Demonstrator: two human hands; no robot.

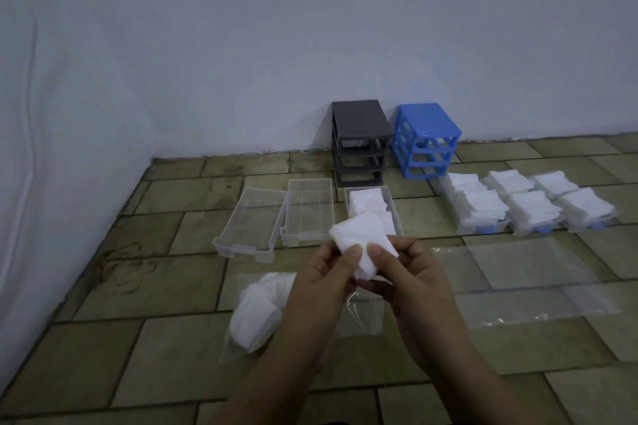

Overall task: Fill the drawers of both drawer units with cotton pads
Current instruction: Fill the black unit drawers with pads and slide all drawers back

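**Grey-unit drawers: one part-filled, two empty; pads in hand**

While both hands work over the tiled floor point(145, 348), a small stack of cotton pads point(359, 248) is held between them, just in front of the part-filled drawer point(397, 214). Left hand point(321, 283) pinches the stack with thumb on top; right hand point(414, 279) pinches the opposite side, fingers curled under. Neither hand is free.

Findings:
- Grey drawer unit point(359, 141) and blue drawer unit point(426, 141) stand at the wall, side by side, frames w/o drawers.
- Two empty clear drawers point(276, 217) lie left of the part-filled one, all three in front of the grey unit.
- Three drawers w/ blue handles point(528, 207) sit on the floor to the right, heaped w/ pads, near the blue unit.
- Opened bag of pads point(255, 314) lies on the floor by the left wrist; empty plastic bags point(538, 276) lie flat to the right.

Assessment: blue set looks done; grey set approx. one-third along.

Recommendation for step in hand: square the stack's edges between both hands before lowering. Set it flat into the free front end of the part-filled drawer, beside the pads already there, not on top at a tilt. Pads are soft and light, so keep the pinch gentle and release low. Avoid overfilling above the rim, else the drawer may jam in the frame.
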